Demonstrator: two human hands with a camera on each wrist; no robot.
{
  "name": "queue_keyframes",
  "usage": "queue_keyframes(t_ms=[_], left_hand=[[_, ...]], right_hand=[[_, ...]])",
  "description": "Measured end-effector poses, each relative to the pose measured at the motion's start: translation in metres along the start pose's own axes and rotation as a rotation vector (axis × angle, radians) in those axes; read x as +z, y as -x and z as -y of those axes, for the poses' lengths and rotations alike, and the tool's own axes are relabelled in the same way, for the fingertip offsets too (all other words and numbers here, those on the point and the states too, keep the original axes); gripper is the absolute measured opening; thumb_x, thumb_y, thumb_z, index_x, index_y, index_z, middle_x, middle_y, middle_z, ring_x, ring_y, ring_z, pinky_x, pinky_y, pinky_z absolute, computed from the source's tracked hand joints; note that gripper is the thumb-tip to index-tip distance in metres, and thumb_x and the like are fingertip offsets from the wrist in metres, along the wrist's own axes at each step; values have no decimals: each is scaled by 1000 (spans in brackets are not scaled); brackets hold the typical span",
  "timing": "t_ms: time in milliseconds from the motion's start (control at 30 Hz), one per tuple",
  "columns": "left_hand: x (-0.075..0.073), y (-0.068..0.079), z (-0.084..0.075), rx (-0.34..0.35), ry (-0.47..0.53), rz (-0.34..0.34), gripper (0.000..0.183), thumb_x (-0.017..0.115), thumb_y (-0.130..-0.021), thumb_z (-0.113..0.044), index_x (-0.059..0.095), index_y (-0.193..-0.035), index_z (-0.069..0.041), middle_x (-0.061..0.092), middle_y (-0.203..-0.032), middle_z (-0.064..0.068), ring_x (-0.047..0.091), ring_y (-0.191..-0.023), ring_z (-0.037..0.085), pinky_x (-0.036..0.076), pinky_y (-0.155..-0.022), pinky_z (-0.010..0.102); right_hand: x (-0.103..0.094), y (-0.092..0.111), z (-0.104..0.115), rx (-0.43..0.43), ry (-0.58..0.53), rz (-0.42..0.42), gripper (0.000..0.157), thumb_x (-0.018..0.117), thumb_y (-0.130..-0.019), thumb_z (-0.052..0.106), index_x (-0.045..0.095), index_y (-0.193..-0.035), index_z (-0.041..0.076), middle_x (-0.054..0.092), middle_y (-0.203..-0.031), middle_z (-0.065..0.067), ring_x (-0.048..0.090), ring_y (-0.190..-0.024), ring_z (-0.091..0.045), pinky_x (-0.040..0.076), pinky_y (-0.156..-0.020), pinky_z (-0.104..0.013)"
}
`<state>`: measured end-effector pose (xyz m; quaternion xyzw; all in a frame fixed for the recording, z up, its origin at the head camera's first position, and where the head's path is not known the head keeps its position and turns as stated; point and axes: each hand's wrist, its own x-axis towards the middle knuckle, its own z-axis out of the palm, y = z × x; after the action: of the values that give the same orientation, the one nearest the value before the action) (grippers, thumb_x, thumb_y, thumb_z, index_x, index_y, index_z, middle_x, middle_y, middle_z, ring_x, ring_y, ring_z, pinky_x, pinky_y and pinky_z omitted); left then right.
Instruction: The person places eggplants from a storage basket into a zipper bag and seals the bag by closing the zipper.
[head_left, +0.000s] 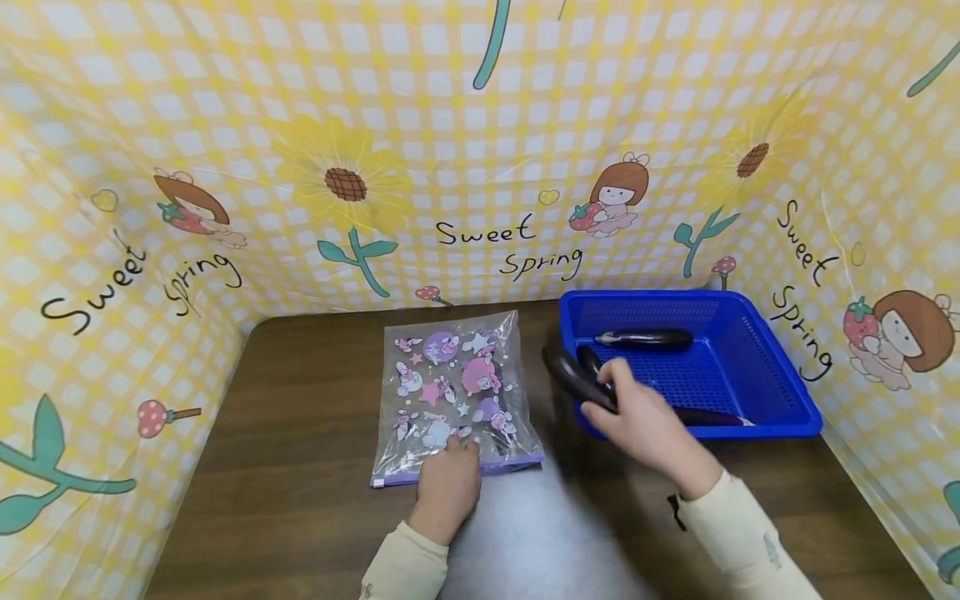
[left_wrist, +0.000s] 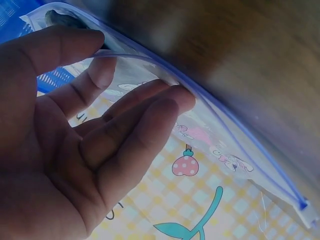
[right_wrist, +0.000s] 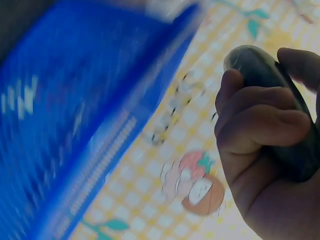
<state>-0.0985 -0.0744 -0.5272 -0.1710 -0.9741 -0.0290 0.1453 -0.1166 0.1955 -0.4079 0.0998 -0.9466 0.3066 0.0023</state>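
My right hand (head_left: 641,417) grips a dark purple eggplant (head_left: 572,375) over the left rim of the blue basket. Fingers wrap round the same eggplant (right_wrist: 250,60) in the right wrist view. My left hand (head_left: 450,483) is at the near edge of a clear zip bag (head_left: 457,392) printed with cartoon figures. In the left wrist view, the thumb and a finger pinch one lip of the bag, and its purple zip edge (left_wrist: 225,110) gapes apart. The zip slider (head_left: 378,482) sits at the left corner.
Inside the blue basket (head_left: 780,358) lie one eggplant (head_left: 652,338) by the back wall, another (head_left: 705,417) along the front, and a third (head_left: 588,360) partly hidden behind the held one. A wooden table (head_left: 300,433) carries everything. Yellow checked cloth (head_left: 465,125) walls the back and sides.
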Motion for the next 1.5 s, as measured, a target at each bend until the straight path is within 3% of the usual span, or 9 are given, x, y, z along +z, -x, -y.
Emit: queue_keyframes(t_ms=[167,433,567,767,933,1067,1233,1500], left_hand=[[-1,1,3,11,2,16,22,73,-66,-17,64,-81,-3,52,-71,14,50,-44,23,38,-36,38],[0,1,13,23,64,28,18,71,-67,-15,65,-82,-5,57,-74,15,53,-47,29,39,-37,42],[-3,0,15,28,82,1,13,69,-67,-13,63,-76,-5,57,-71,13,54,-47,29,41,-39,42],[-2,0,12,43,93,-49,12,68,-63,-11,58,-68,-7,53,-65,11,53,-45,28,40,-37,41],[1,1,13,31,96,-43,15,69,-64,-11,56,-70,-8,53,-65,12,52,-43,29,38,-35,41],[0,1,17,18,100,-42,17,69,-63,-11,54,-71,-9,53,-65,13,50,-42,29,37,-35,41],[-2,3,19,-4,125,-21,17,68,-61,-10,54,-72,-9,52,-65,13,49,-41,29,36,-34,41],[-7,2,16,-14,179,2,18,68,-61,-9,59,-77,-11,52,-66,11,50,-44,30,38,-36,42]], right_hand=[[42,31,19,-34,-74,-4,41,73,-81,26,49,-112,19,55,-71,4,50,-56,-11,41,-50,-30],[92,57,29,-97,-8,185,33,66,-81,26,55,-111,16,57,-79,6,49,-66,-10,41,-58,-29],[100,61,30,-112,-35,241,30,64,-81,23,54,-108,15,55,-77,6,48,-62,-9,39,-55,-27],[107,68,25,-90,-53,230,32,65,-78,20,55,-108,13,56,-76,6,47,-61,-9,39,-55,-28],[119,73,22,-36,-59,211,34,66,-81,22,56,-113,13,60,-82,4,52,-67,-11,42,-59,-31],[130,73,28,-40,-38,193,38,68,-83,25,57,-117,10,65,-88,-1,58,-73,-14,46,-63,-35],[140,72,35,-56,5,205,37,69,-83,30,58,-112,9,63,-81,0,56,-67,-13,43,-58,-34],[153,61,41,-48,86,156,34,66,-84,36,58,-105,10,57,-68,0,55,-57,-17,39,-49,-37]])
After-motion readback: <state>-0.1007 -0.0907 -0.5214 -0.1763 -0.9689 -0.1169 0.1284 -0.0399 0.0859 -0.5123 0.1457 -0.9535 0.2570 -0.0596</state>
